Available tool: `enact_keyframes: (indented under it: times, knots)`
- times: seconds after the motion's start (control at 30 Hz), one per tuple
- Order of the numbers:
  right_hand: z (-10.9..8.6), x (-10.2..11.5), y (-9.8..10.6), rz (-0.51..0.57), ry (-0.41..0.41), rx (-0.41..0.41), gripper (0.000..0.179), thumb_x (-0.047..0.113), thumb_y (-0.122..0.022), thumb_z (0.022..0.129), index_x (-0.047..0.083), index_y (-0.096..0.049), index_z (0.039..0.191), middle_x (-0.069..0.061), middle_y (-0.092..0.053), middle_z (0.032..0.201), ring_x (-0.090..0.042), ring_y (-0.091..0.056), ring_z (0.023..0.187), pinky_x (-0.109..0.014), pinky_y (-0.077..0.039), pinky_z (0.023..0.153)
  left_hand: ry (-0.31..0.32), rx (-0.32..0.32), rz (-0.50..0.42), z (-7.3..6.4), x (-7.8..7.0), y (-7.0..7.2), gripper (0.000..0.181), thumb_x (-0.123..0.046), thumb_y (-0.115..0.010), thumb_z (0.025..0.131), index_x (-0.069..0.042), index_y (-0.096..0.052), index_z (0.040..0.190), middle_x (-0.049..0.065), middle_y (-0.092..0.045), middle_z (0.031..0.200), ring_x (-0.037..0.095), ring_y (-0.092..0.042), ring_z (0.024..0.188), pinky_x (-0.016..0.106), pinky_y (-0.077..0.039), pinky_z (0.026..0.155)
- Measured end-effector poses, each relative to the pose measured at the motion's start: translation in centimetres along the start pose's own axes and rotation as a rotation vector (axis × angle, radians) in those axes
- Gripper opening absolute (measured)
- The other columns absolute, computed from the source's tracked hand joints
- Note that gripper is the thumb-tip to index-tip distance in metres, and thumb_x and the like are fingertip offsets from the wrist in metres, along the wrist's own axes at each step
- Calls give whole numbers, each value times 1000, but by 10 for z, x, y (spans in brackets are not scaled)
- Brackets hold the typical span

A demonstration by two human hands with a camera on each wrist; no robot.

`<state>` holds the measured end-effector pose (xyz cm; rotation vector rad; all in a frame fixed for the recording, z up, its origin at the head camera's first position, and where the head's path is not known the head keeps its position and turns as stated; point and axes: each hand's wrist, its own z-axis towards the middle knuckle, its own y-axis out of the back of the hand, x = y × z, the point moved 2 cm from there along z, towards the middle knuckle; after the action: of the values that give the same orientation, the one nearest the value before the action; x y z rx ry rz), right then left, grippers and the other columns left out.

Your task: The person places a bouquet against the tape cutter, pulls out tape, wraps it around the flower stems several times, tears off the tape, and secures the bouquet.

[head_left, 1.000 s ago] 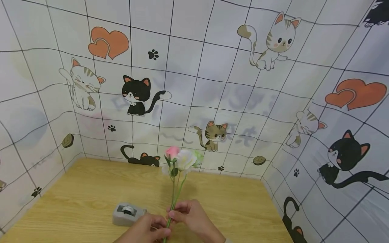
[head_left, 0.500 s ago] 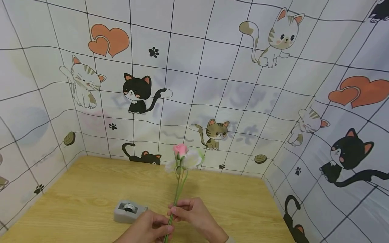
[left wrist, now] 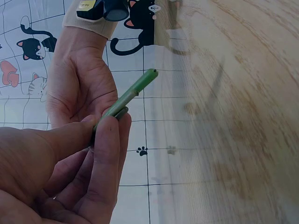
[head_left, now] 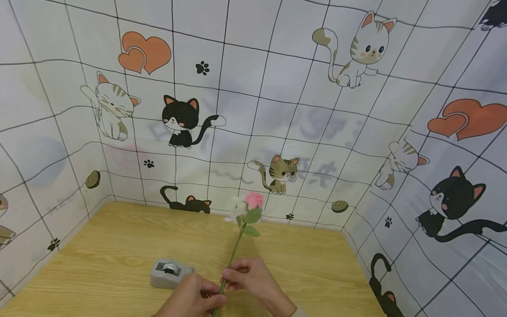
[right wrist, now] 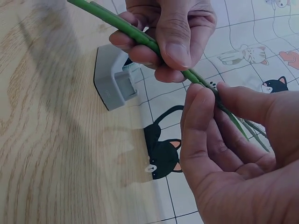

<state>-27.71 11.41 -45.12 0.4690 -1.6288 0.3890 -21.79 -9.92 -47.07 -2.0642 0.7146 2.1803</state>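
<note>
A small bunch of artificial flowers (head_left: 254, 200) stands upright over the table, with a pink rose in front, pale blooms partly hidden behind it and green leaves on the stem. My left hand (head_left: 194, 296) pinches the stems low down. Just above it, my right hand (head_left: 251, 278) pinches the same stems between thumb and fingers. In the left wrist view the cut ends of the green stems (left wrist: 135, 91) stick out past the fingers. Several stems lie together between both hands in the right wrist view, where they spread apart beyond the right hand (right wrist: 233, 140).
A grey tape dispenser (head_left: 168, 274) with a roll in it stands on the wooden table (head_left: 119, 237), left of the hands. Behind and at both sides hangs a white cloth (head_left: 237, 110) with a grid and cartoon cats.
The flower bunch has turned about its stems: the pink rose has swung from left to right and now faces front, with the white bloom behind. The hands have stayed nearly in place.
</note>
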Motion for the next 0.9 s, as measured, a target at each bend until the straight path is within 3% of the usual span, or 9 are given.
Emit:
enact_keyframes:
  times: [0.23,0.53,0.7,0.9]
  knots:
    - [-2,4,1,-33,25,29,35,19,-83,111,-14,-82,119,-2,-89,98,-7,-79,87,-23,-67,83,20,6,-25,-1,-2,1,9,-16,-90,104,-8,-90,101,5,-86,91,14,-76,72,24,-60,63]
    - [-5,5,-1,-55,49,47,29,13,-78,113,-13,-81,124,-14,-89,111,-6,-79,91,-21,-66,84,1,104,-71,-1,4,2,15,-14,-81,111,-1,-86,110,9,-86,105,17,-81,81,26,-66,72]
    - [-5,3,-2,-51,57,70,24,12,-76,114,-10,-82,121,-25,-87,118,-8,-81,95,-22,-66,85,-13,107,-55,0,6,1,10,-12,-83,109,-4,-86,104,7,-86,102,13,-78,77,24,-63,69]
    - [-7,0,-3,-46,67,112,26,10,-74,114,-15,-78,120,-20,-86,114,-9,-79,95,-22,-65,86,-8,105,0,3,8,-2,11,-16,-85,107,-9,-86,99,-1,-83,90,8,-73,79,23,-59,70]
